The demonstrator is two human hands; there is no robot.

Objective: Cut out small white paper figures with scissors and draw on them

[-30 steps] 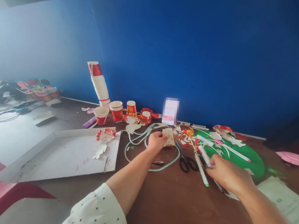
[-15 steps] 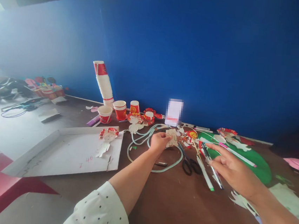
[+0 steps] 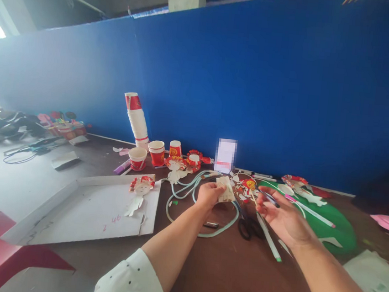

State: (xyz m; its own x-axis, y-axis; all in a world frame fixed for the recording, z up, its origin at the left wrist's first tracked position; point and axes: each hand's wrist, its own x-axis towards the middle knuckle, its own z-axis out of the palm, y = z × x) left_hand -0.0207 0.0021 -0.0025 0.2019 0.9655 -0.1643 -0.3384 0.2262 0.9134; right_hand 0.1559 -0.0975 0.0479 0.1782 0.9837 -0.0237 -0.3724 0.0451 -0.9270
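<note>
My left hand pinches a small cream piece of paper between thumb and fingers; faint drawn lines show on it. In my right hand, turned with the palm partly up, a dark pen lies between the fingers. Part of the pen is hidden by them. Black-handled scissors lie on the table between the two hands. Close by is a white marker with a green end. A pale green cable loops on the table around and below my left hand.
A white tray with a paper figure stands left. Behind it are red paper cups and a leaning cup stack. Paper scraps lie beyond the scissors. A green sheet lies right, before the blue partition.
My right hand has turned over, and the pen has swung within its fingers. My left hand still holds the paper, now tilted differently. The whole view has shifted slightly upward.
</note>
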